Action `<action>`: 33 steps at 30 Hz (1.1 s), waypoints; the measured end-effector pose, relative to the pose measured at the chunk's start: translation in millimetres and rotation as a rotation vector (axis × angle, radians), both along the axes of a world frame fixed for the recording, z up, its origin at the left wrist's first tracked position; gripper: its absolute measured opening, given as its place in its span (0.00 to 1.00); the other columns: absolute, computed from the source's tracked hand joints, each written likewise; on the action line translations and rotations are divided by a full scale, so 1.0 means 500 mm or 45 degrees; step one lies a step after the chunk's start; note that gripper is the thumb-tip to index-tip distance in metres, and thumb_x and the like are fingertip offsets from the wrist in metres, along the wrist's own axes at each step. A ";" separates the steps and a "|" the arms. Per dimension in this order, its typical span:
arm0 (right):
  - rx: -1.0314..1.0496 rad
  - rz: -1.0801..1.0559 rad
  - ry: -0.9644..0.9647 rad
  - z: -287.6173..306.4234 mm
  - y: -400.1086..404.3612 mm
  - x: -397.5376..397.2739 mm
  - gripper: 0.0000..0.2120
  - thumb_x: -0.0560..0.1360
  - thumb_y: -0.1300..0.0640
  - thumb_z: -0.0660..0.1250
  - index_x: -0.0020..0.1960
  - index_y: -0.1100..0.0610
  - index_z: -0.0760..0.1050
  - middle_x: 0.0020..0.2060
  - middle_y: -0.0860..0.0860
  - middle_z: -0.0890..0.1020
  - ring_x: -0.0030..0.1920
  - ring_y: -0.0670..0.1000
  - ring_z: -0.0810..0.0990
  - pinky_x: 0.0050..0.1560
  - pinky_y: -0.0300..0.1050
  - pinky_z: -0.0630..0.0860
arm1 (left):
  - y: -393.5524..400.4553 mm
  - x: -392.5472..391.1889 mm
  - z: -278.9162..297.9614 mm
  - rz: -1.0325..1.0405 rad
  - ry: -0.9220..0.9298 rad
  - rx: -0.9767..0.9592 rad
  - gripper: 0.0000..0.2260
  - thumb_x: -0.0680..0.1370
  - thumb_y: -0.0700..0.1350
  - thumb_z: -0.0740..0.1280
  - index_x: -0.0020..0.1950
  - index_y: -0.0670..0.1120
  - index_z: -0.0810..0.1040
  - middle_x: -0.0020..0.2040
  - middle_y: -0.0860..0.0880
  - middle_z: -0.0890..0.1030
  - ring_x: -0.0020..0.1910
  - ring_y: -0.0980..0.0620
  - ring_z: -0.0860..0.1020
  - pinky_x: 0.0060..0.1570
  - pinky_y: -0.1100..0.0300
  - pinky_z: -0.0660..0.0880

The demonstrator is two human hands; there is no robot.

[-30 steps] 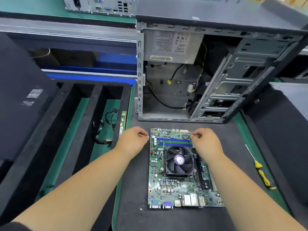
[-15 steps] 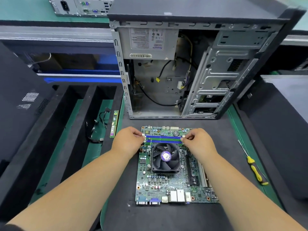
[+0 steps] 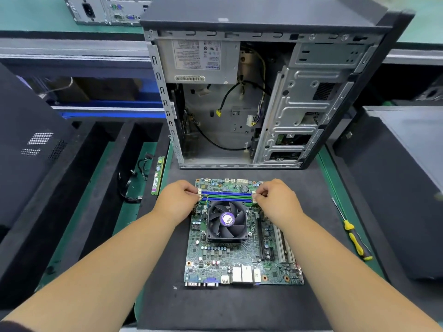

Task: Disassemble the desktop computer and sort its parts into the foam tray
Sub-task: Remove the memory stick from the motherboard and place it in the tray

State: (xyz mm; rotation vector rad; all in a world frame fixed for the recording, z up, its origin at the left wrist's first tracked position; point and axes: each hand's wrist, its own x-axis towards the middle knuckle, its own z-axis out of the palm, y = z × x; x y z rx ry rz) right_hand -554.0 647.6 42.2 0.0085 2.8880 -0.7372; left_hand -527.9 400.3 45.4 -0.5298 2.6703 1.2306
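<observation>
A green motherboard (image 3: 242, 257) with a black cooler fan (image 3: 226, 220) lies flat on the dark mat in front of the open computer case (image 3: 263, 97). My left hand (image 3: 176, 201) pinches the white clip at the left end of the blue and green memory slots (image 3: 226, 196). My right hand (image 3: 278, 200) pinches the white clip at the right end. The black foam tray (image 3: 79, 188) sits to the left, with a memory stick (image 3: 157, 176) and a black cable (image 3: 134, 185) in one compartment.
A yellow-handled screwdriver (image 3: 353, 233) lies on the green bench edge at the right. A black case panel (image 3: 26, 144) leans over the tray at the left. Another dark panel (image 3: 407, 178) lies at the right. A second computer case (image 3: 107, 9) stands beyond.
Both hands have shifted slightly inward onto the clips at the two ends of the memory slots. The view has drifted, so the board appears lower and further left.
</observation>
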 end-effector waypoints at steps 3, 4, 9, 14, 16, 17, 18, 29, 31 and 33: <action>-0.145 -0.070 0.076 -0.005 0.011 0.016 0.05 0.76 0.53 0.65 0.50 0.49 0.79 0.49 0.47 0.75 0.46 0.50 0.77 0.53 0.49 0.74 | -0.001 0.020 -0.003 0.069 0.014 -0.010 0.04 0.77 0.46 0.64 0.45 0.53 0.78 0.38 0.55 0.78 0.38 0.53 0.76 0.37 0.60 0.70; -0.198 -0.073 0.099 -0.007 0.014 0.022 0.05 0.76 0.53 0.65 0.50 0.48 0.78 0.48 0.46 0.75 0.45 0.48 0.77 0.50 0.46 0.74 | -0.001 0.029 -0.005 0.092 0.048 -0.005 0.04 0.77 0.45 0.63 0.45 0.53 0.77 0.38 0.54 0.78 0.37 0.53 0.75 0.35 0.60 0.70; -0.262 -0.011 0.135 -0.006 0.037 0.044 0.05 0.76 0.54 0.66 0.47 0.45 0.79 0.45 0.43 0.75 0.43 0.42 0.76 0.45 0.42 0.72 | 0.003 0.067 -0.005 0.060 0.229 0.094 0.05 0.77 0.44 0.64 0.43 0.53 0.77 0.40 0.54 0.77 0.36 0.58 0.73 0.36 0.64 0.70; -0.260 -0.120 0.134 -0.003 0.082 0.047 0.04 0.77 0.54 0.65 0.47 0.46 0.78 0.46 0.44 0.75 0.42 0.42 0.74 0.41 0.42 0.68 | 0.012 0.082 -0.009 -0.071 0.246 0.199 0.07 0.76 0.37 0.67 0.45 0.50 0.78 0.42 0.50 0.76 0.32 0.61 0.70 0.37 0.73 0.71; -0.231 -0.138 0.123 -0.003 0.101 0.049 0.04 0.77 0.54 0.65 0.48 0.47 0.78 0.46 0.45 0.74 0.42 0.41 0.74 0.39 0.41 0.67 | 0.016 0.080 -0.013 -0.073 0.262 0.136 0.07 0.76 0.37 0.69 0.49 0.49 0.77 0.44 0.49 0.76 0.35 0.57 0.71 0.40 0.68 0.73; -0.222 -0.157 0.125 -0.002 0.109 0.051 0.04 0.77 0.54 0.65 0.48 0.47 0.78 0.46 0.45 0.74 0.42 0.41 0.74 0.38 0.40 0.67 | 0.017 0.079 -0.014 -0.070 0.268 0.084 0.07 0.76 0.38 0.69 0.50 0.49 0.77 0.45 0.49 0.76 0.35 0.56 0.72 0.40 0.67 0.72; -0.221 -0.181 0.126 -0.002 0.117 0.053 0.05 0.77 0.54 0.64 0.48 0.47 0.78 0.46 0.45 0.74 0.41 0.41 0.74 0.36 0.39 0.67 | 0.018 0.077 -0.015 -0.069 0.268 0.035 0.07 0.76 0.38 0.70 0.50 0.49 0.78 0.45 0.50 0.76 0.35 0.56 0.72 0.40 0.68 0.71; -0.209 -0.089 0.086 -0.008 0.111 0.081 0.07 0.77 0.55 0.64 0.47 0.44 0.78 0.47 0.41 0.74 0.44 0.40 0.74 0.38 0.32 0.66 | -0.005 0.080 -0.025 -0.223 0.272 -0.380 0.06 0.77 0.46 0.69 0.52 0.49 0.83 0.49 0.52 0.81 0.48 0.51 0.78 0.46 0.62 0.71; -0.222 -0.093 0.082 -0.010 0.114 0.084 0.07 0.77 0.55 0.64 0.47 0.44 0.78 0.47 0.42 0.74 0.44 0.40 0.75 0.38 0.33 0.67 | -0.012 0.080 -0.028 -0.251 0.281 -0.393 0.07 0.77 0.47 0.69 0.54 0.50 0.83 0.52 0.53 0.82 0.51 0.52 0.78 0.50 0.63 0.71; -0.226 -0.107 0.080 -0.010 0.119 0.086 0.06 0.76 0.55 0.64 0.47 0.45 0.78 0.47 0.42 0.74 0.43 0.41 0.75 0.38 0.34 0.68 | -0.021 0.081 -0.029 -0.261 0.281 -0.350 0.07 0.77 0.47 0.70 0.54 0.51 0.84 0.52 0.54 0.82 0.51 0.55 0.78 0.51 0.65 0.70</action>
